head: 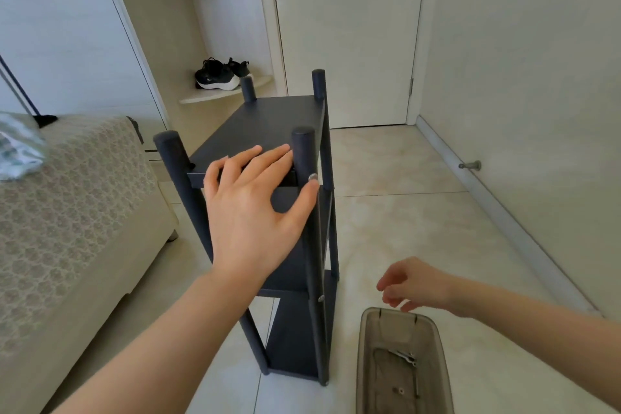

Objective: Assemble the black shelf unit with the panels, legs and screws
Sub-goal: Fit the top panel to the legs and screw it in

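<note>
Plastic bin [364, 373], grey and see-through, sits nearest us at the lower right on the tiled floor [420, 212]. Inside it lie a small metal tool [405, 357] and, nearer us, a tiny metal fitting [400, 390]. Our right hand [410, 284] hovers just above the bin's far end, fingers loosely curled, holding nothing we can see.

To its left stands the black shelf unit [295, 329], upright on the floor, its long axis vertical. The long side of its top panel [268, 121] runs away from us toward the door [349, 27]. Four round legs poke up past the top panel. Our left hand [255, 205] lies on the top panel's near edge, fingers spread and straight. Its thumb touches the near right leg [303, 144] just below a silver screw head [313, 177].

Farther off, a bed [84, 195] with a patterned cover is at left. Black shoes [221, 74] sit on a corner shelf [215, 96] beside the closed door.
</note>
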